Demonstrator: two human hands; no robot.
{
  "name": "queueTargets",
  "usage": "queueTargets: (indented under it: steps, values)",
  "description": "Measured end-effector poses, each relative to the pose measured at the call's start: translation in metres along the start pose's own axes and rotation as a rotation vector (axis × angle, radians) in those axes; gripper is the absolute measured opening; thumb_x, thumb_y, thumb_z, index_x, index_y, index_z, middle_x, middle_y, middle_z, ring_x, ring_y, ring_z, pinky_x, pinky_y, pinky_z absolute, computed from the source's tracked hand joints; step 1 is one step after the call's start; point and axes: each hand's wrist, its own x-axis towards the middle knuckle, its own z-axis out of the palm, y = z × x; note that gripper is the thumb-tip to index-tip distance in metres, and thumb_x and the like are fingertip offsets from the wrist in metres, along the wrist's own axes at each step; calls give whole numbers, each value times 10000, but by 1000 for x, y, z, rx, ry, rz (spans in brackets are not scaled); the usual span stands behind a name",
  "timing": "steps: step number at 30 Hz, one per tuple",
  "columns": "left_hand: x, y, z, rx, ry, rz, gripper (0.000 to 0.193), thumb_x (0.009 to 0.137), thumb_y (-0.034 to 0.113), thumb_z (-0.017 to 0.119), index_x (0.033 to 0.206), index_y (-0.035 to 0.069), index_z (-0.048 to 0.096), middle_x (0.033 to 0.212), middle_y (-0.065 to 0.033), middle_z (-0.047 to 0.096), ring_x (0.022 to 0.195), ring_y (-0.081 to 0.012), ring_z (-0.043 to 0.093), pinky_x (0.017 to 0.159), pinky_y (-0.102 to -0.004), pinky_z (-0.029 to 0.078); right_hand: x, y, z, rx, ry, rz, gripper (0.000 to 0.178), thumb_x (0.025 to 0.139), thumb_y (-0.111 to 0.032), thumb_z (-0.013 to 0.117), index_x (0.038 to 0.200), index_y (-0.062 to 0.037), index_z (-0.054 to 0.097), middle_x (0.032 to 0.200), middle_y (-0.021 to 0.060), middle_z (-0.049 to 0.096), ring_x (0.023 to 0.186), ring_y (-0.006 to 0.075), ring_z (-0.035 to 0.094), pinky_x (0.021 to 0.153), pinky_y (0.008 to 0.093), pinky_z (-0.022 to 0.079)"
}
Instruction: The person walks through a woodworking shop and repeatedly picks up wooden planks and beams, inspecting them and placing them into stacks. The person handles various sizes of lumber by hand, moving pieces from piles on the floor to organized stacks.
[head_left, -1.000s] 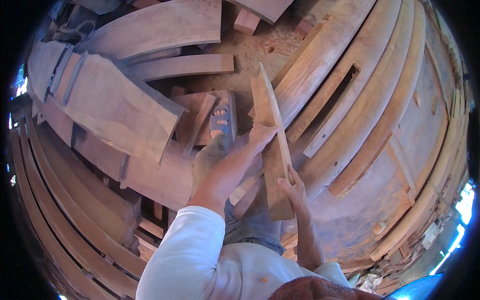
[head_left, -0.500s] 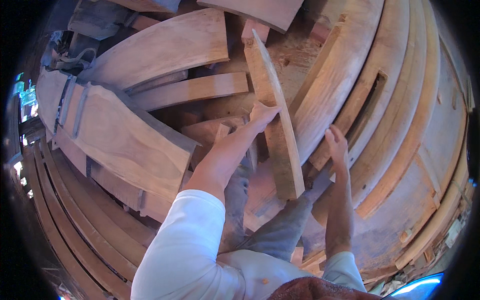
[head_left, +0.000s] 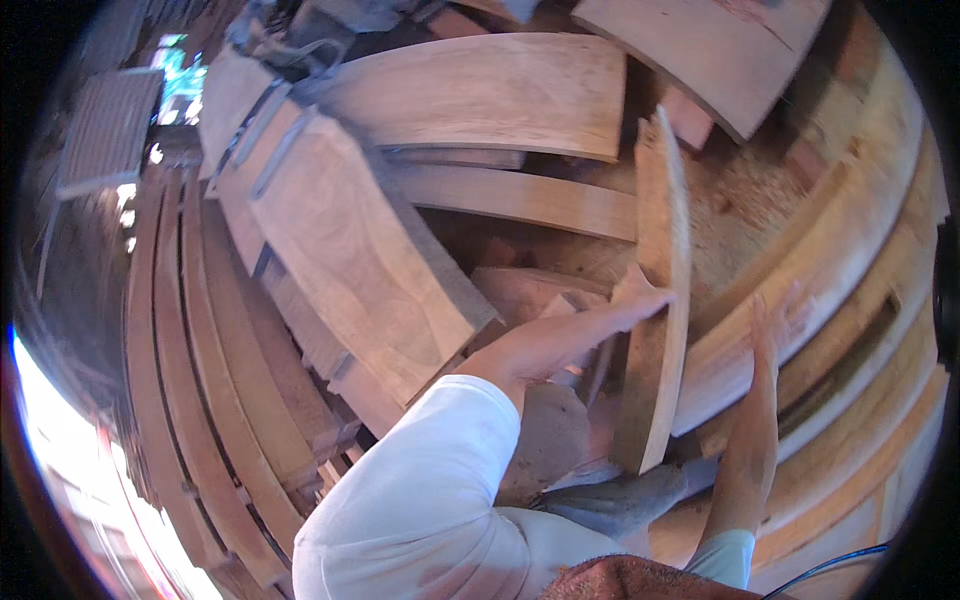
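Note:
A long, narrow wooden plank stands on its edge in the middle of the view, its near end low by my knees. My left hand grips its left edge about halfway along, arm stretched out in a white sleeve. My right hand hovers just right of the plank with its fingers spread and nothing in it, above the curved boards there.
A wide flat board leans at the left, over stacked curved planks. More curved boards lie at the top and right. Sawdust covers the ground behind the plank. Short offcuts lie under my left arm.
My right hand has come off the plank and moved right, fingers open. My left hand still holds the plank, which now stands more upright.

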Motion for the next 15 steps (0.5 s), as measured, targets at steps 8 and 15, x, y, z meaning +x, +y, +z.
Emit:
queueTargets:
  steps: [8,15]
  values:
    - [4,33,7,101,-7,-67,924,648,494,869,1299,-100,593,1301,-282,660,1207,-378,657,1023,-463,528,6,38,2,228,412,-101,643,1039,-564,530,1571,-203,492,1586,197,473,1509,409,360,1198,540,343]
    - [97,16,6,79,206,-40,585,719,358,879,1145,-21,751,1154,-190,757,1105,-283,713,966,-408,545,2,13,-3,295,256,8,580,982,-489,662,1476,-189,608,1587,254,430,1478,443,385,1212,556,328]
